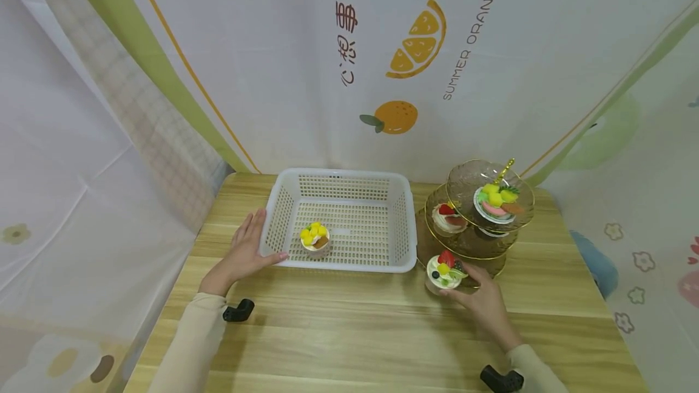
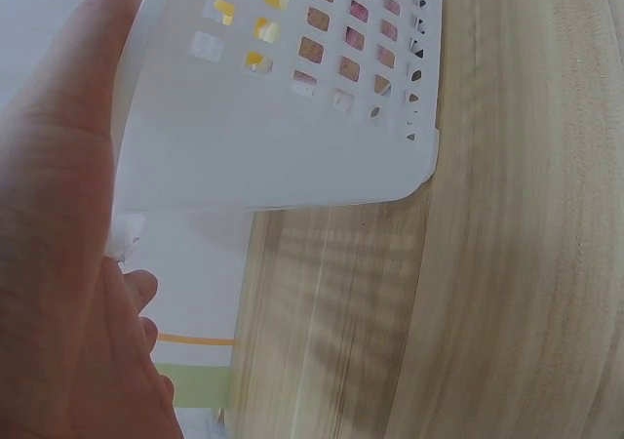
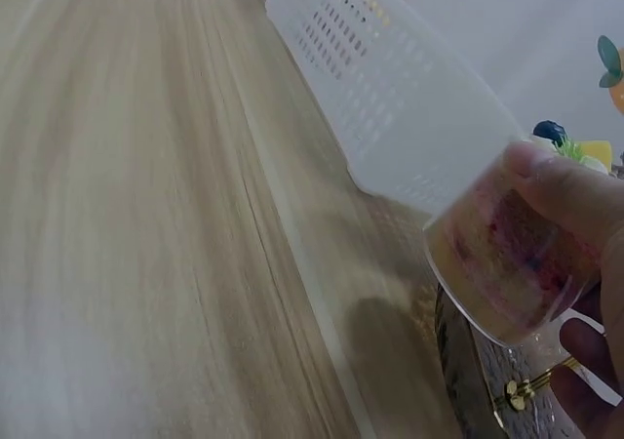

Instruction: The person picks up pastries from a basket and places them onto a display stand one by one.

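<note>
My right hand (image 1: 483, 302) grips a fruit-topped dessert cup (image 1: 441, 276) between thumb and fingers, off the table at the front of the tiered stand (image 1: 464, 241). Its clear side shows red and tan layers in the right wrist view, where the cup (image 3: 507, 254) tilts. At the near left corner of a white plastic basket (image 1: 349, 268), my left hand (image 1: 246, 253) rests with fingers straight along the outside and thumb at the front rim. Inside that basket, toward its left front, stands a dessert cup with yellow cubes (image 1: 315, 240).
Gold-rimmed glass tiers hold other dessert cups: one with pineapple-like pieces (image 1: 495, 204) on top, one with a strawberry (image 1: 449, 219) below. The basket stands close to the stand's left side. A printed cloth (image 1: 273, 77) hangs behind the wooden table (image 1: 338, 332).
</note>
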Demonstrator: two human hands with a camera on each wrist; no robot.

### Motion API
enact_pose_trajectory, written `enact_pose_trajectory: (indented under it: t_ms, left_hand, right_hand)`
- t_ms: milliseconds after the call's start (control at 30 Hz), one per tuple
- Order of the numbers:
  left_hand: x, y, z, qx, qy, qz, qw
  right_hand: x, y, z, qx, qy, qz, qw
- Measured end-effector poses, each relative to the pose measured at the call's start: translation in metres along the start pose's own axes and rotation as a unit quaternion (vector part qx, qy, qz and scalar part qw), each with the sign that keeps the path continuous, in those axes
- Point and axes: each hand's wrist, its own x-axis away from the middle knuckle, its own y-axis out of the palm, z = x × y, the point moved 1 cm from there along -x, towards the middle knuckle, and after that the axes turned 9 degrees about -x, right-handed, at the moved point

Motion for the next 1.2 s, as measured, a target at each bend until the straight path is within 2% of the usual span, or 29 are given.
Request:
enact_pose_trajectory:
  t_ms: [233,500,767,867,1100,1200]
  left_hand:
    - [0.0,-0.001,0.001,-0.006,0.0,-0.002,1.0]
    - [0.0,-0.001,0.001,0.0,0.0,-0.003,1.0]
    - [0.001,0.0,0.0,0.004,0.002,-0.003,1.0]
    - [0.001,-0.001,0.0,0.009,0.003,-0.005,0.9999]
    - [0.0,-0.001,0.0,0.0,0.004,-0.002,1.0]
    - [0.0,0.0,0.0,0.0,0.003,-0.004,1.0]
  right_hand:
    - [-0.002,0.001,0.007,-0.015,0.02,-0.002,1.0]
    - [-0.007,0.0,0.011,-0.023,0.065,-0.012,0.998]
    - [-0.018,0.001,0.012,-0.072,0.114,-0.023,0.991]
    - [-0.025,0.004,0.012,-0.088,0.121,-0.011,0.989]
    - [-0.037,0.015,0.005,-0.055,0.117,0.043,0.991]
    - [-0.042,0.021,0.006,-0.064,0.112,0.072,0.989]
